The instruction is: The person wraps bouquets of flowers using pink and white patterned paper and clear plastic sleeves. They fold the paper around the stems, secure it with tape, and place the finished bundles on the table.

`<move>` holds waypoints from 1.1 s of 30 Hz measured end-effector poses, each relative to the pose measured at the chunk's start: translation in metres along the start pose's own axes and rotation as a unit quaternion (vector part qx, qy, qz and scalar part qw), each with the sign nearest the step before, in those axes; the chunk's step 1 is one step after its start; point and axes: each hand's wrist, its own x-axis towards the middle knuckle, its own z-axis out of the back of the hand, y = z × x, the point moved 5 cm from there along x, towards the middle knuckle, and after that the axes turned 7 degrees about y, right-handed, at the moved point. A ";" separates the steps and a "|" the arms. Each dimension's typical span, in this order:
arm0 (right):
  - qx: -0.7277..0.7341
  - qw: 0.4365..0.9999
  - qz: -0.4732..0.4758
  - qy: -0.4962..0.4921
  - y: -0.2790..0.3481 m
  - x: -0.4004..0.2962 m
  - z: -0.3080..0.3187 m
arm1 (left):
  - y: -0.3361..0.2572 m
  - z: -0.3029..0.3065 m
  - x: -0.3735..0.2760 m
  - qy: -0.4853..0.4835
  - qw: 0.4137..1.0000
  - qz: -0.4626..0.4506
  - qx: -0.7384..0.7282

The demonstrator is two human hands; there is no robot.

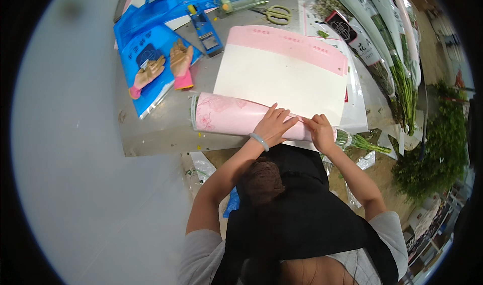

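Note:
A flower bundle rolled in pink floral-printed wrapping paper point(230, 113) lies across the near edge of the metal worktable. Green stems point(364, 143) stick out of its right end, with clear film around them. My left hand point(274, 123), a pale bangle on its wrist, holds the roll from above with fingers spread over the paper. At the right part of the roll, my right hand point(320, 131) pinches the paper's edge between thumb and fingers. Behind the roll is a stack of white sheets point(279, 77) with a pink printed band along the far side.
Pink-cuffed work gloves point(182, 64) lie on blue plastic packaging point(147, 58) at left. Farther back are a blue tape dispenser point(205, 30), a clear green-tinted bottle point(243, 1) and green-handled scissors point(278, 14). Wrapped flower bunches point(377, 40) lie at right, near leafy greenery point(434, 153).

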 end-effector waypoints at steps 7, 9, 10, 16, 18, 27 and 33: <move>0.010 0.999 0.026 -0.033 0.015 -0.013 0.011 | -0.003 0.007 0.000 -0.074 0.997 -0.002 0.015; -0.011 0.999 0.035 -0.022 0.008 -0.015 0.006 | -0.003 0.003 0.002 -0.093 0.995 0.012 0.020; -0.021 0.999 0.040 -0.017 0.004 -0.013 0.003 | -0.003 0.003 0.001 -0.095 0.995 0.019 0.025; -0.069 0.985 0.124 -0.094 0.000 0.002 -0.008 | 0.015 0.035 -0.010 -0.009 0.998 0.033 0.046; -0.071 0.984 0.130 -0.101 -0.003 0.005 -0.008 | 0.022 0.044 -0.014 0.054 0.994 0.024 0.095; 0.142 0.987 0.043 -0.058 0.038 0.134 0.012 | 0.012 0.013 -0.043 -0.105 0.989 0.007 0.099; 0.423 0.889 -0.175 0.024 0.068 0.322 -0.041 | 0.011 0.008 -0.035 -0.124 0.986 0.008 0.114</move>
